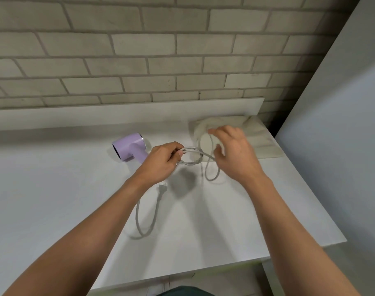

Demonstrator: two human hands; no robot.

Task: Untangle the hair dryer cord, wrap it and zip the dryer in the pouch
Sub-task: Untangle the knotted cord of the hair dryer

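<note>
There is one hair dryer [129,149], one cord [148,221] and one pouch [261,135]. Two hands show: left hand [161,165], right hand [235,154].

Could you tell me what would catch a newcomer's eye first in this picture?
The lilac hair dryer lies at the back left of the white counter. At centre the left hand grips the tangled grey cord, the right hand spread open at its loop, before the beige pouch.
</note>
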